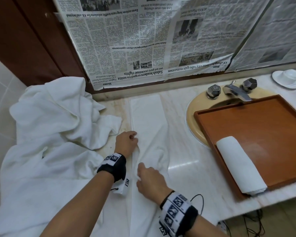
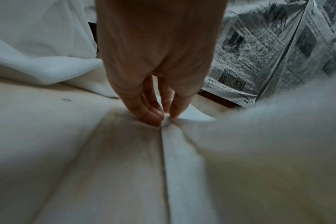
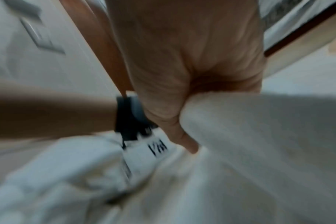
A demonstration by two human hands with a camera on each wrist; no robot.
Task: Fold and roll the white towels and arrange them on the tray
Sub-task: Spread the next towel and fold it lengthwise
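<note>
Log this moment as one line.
left hand pinches flat towel edge | right hand grips it | rolled towel on tray

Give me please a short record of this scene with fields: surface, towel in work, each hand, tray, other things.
surface: marble counter beside a sink
towel in work: long folded towel lying flat on the counter
left hand: pinches the towel's left edge
right hand: grips the same edge, nearer the person
tray: wooden, over the sink, holds one rolled towel
other things: towel pile at left, newspaper on the wall, cup and saucer at far right
</note>
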